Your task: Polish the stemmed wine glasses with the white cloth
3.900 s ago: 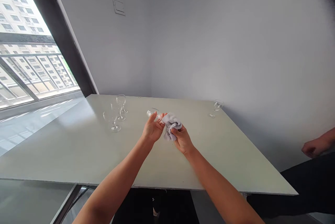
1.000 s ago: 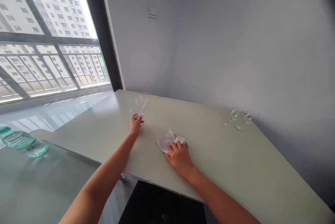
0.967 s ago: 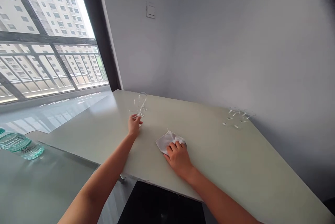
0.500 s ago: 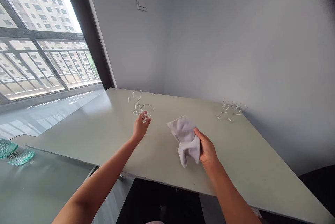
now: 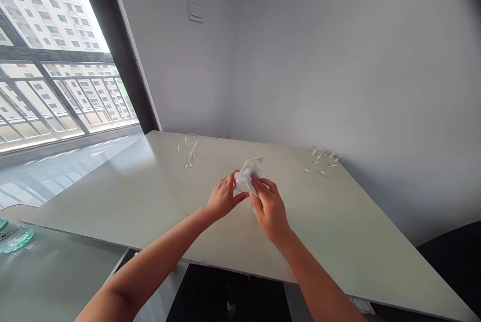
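Observation:
My left hand [image 5: 221,198] is closed around a clear stemmed glass, held above the middle of the table; the cloth and fingers hide most of it. My right hand [image 5: 269,207] presses a white cloth [image 5: 251,169] against that glass, thumb below and fingers on top. The cloth is bunched, with one corner sticking up. The two hands almost meet at the cloth. Beyond my left hand, clear stemmed glasses [image 5: 191,140] stand upright near the far edge.
Two more stemmed glasses [image 5: 334,156] stand at the far right, close to the wall. The pale table [image 5: 165,196] has its front edge before me. At left, a clear plastic bottle [image 5: 17,238] lies on a lower grey surface [image 5: 67,267]. A large window [image 5: 63,66] is beyond.
My left hand has lifted the glass and brought it right, towards me. My right hand has moved left and up, bringing the cloth onto the glass. The view has shifted slightly.

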The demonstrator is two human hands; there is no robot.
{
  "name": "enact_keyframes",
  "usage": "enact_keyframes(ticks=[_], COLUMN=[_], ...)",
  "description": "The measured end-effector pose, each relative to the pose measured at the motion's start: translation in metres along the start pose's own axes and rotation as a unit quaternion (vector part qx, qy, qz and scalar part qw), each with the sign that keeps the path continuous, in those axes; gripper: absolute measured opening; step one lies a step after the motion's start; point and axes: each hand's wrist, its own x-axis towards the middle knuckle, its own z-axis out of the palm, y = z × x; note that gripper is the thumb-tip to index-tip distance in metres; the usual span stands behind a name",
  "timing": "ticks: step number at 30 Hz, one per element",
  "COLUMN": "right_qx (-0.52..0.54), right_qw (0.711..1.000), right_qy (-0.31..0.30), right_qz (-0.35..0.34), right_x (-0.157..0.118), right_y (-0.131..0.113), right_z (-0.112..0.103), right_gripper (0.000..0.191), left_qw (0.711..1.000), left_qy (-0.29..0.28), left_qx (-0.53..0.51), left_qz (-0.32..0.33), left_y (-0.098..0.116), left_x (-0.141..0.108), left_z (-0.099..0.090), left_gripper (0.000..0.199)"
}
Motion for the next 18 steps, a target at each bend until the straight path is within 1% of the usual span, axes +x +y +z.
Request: enact_keyframes(ticks=[1, 2, 3, 5, 6, 7, 8, 9, 11, 12, 14, 15, 16, 17, 18], right_qx=[-0.039, -0.059, -0.058, -0.01, 0.03, 0.074, 0.116, 0.157, 0.247, 0.299, 0.398, 0.431, 0.447, 0.441, 0.415], right_qw=[0.998, 0.995, 0.992, 0.976, 0.962, 0.947, 0.936, 0.929, 0.917, 0.904, 0.866, 0.849, 0.842, 0.846, 0.86], right_qy=[-0.032, -0.068, -0.112, -0.218, -0.27, -0.306, -0.32, -0.313, -0.257, -0.22, -0.154, -0.13, -0.119, -0.125, -0.146], right_qz=[-0.027, -0.036, -0.031, 0.003, 0.028, 0.057, 0.087, 0.118, 0.18, 0.211, 0.261, 0.275, 0.279, 0.273, 0.258], right_x=[0.0, -0.001, -0.002, -0.006, -0.008, -0.01, -0.012, -0.013, -0.015, -0.015, -0.014, -0.013, -0.012, -0.011, -0.01], right_y=[0.0, 0.0, 0.002, 0.007, 0.01, 0.013, 0.016, 0.019, 0.025, 0.028, 0.03, 0.03, 0.028, 0.026, 0.023], right_z=[0.001, 0.0, -0.002, -0.008, -0.01, -0.011, -0.011, -0.009, -0.001, 0.003, 0.009, 0.01, 0.01, 0.008, 0.005], right_gripper=[0.029, 0.029, 0.028, 0.025, 0.024, 0.022, 0.021, 0.02, 0.022, 0.023, 0.027, 0.028, 0.029, 0.028, 0.027], left_qw=[1.0, 0.999, 0.997, 0.992, 0.987, 0.982, 0.978, 0.974, 0.969, 0.967, 0.962, 0.96, 0.958, 0.958, 0.959], left_qy=[0.006, 0.005, -0.003, -0.04, -0.066, -0.094, -0.116, -0.13, -0.128, -0.117, -0.096, -0.097, -0.106, -0.123, -0.141], left_qx=[0.015, 0.028, 0.039, 0.049, 0.051, 0.055, 0.065, 0.081, 0.126, 0.147, 0.175, 0.179, 0.177, 0.168, 0.153], left_qz=[0.022, 0.042, 0.063, 0.111, 0.135, 0.152, 0.162, 0.167, 0.169, 0.172, 0.185, 0.192, 0.198, 0.199, 0.192], left_y=[-0.002, -0.003, -0.005, -0.007, -0.007, -0.006, -0.005, -0.003, 0.002, 0.005, 0.009, 0.01, 0.011, 0.012, 0.012], left_x=[0.0, 0.0, -0.001, -0.003, -0.004, -0.004, -0.005, -0.005, -0.003, -0.001, 0.004, 0.007, 0.01, 0.013, 0.015], left_z=[-0.002, -0.005, -0.007, -0.012, -0.014, -0.015, -0.016, -0.017, -0.018, -0.019, -0.022, -0.024, -0.027, -0.03, -0.034], left_gripper=[0.06, 0.06, 0.06, 0.06, 0.061, 0.061, 0.061, 0.062, 0.063, 0.063, 0.059, 0.058, 0.057, 0.058, 0.061])
